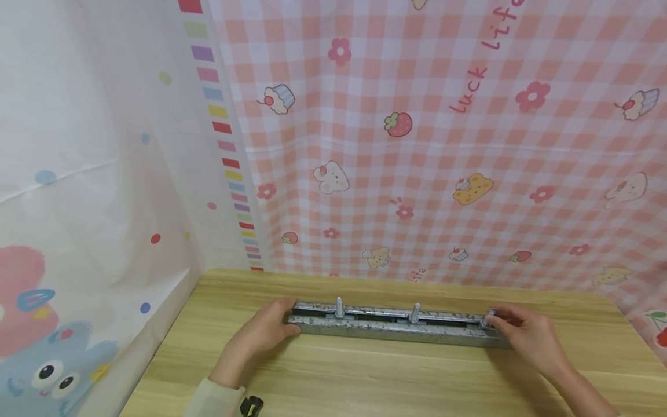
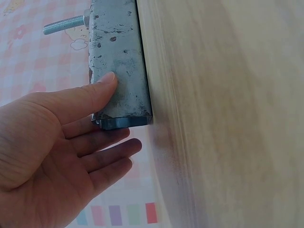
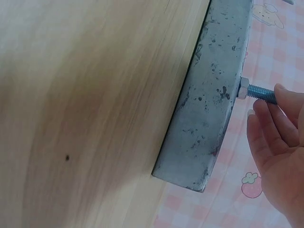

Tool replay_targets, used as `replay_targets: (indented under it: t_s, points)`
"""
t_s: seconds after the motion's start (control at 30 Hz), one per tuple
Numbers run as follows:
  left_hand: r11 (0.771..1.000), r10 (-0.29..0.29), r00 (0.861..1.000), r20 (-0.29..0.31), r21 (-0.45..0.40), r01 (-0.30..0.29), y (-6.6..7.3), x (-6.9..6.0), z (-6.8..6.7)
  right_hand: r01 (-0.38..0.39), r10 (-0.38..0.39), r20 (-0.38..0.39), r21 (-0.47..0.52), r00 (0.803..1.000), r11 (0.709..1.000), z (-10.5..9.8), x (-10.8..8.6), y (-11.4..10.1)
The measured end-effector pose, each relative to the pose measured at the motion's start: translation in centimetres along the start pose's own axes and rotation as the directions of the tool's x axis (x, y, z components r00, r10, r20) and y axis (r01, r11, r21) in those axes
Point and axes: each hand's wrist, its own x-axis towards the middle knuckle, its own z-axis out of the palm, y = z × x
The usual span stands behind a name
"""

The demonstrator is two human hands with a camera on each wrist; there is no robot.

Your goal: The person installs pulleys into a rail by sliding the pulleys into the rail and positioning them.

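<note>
A slotted grey metal channel point(image 1: 375, 333), its surface scuffed and spotted, lies lengthwise on the wooden table. Two threaded bolts, a left one point(image 1: 339, 307) and a middle one point(image 1: 415, 314), stand up from its slot. My left hand point(image 1: 268, 325) holds the channel's left end, thumb on the near side and fingers round behind; a dark end cap point(image 2: 124, 122) shows there in the left wrist view. Near the right end, my right hand point(image 1: 531, 336) pinches a third bolt point(image 3: 260, 93) between thumb and fingers. A hex nut point(image 3: 243, 88) sits at that bolt's base, against the channel.
The wooden table point(image 1: 365, 376) reaches back to a pink checked cloth point(image 1: 365, 145) hanging behind it. A white cloth with cartoon prints point(image 1: 104, 174) hangs at the left. A black strap-like item point(image 1: 252, 406) is at the left sleeve point(image 1: 215, 399).
</note>
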Motion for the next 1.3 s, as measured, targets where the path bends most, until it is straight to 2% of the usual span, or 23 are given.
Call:
replay_targets:
  t_s: [0.17, 0.47, 1.0, 1.3]
  points:
    - [1.000, 0.003, 1.000, 0.000, 0.001, -0.003, 0.1, 0.1, 0.0, -0.017, 0.017, 0.028, 0.007, 0.999, 1.000, 0.2, 0.1, -0.3]
    - [1.000, -0.005, 1.000, -0.002, 0.002, 0.005, 0.2, 0.2, 0.1, 0.009, -0.009, 0.002, 0.019, 1.000, 1.000, 0.7, 0.2, -0.5]
    - [1.000, 0.003, 1.000, 0.002, 0.003, -0.003, 0.0, 0.2, 0.1, 0.011, -0.011, -0.003, 0.038, 1.000, 0.999, 1.0, 0.3, -0.7]
    - [1.000, -0.025, 1.000, 0.007, 0.001, 0.025, 0.1, 0.1, 0.1, -0.029, 0.028, 0.022, 0.030, 0.999, 0.999, 0.8, 0.3, -1.0]
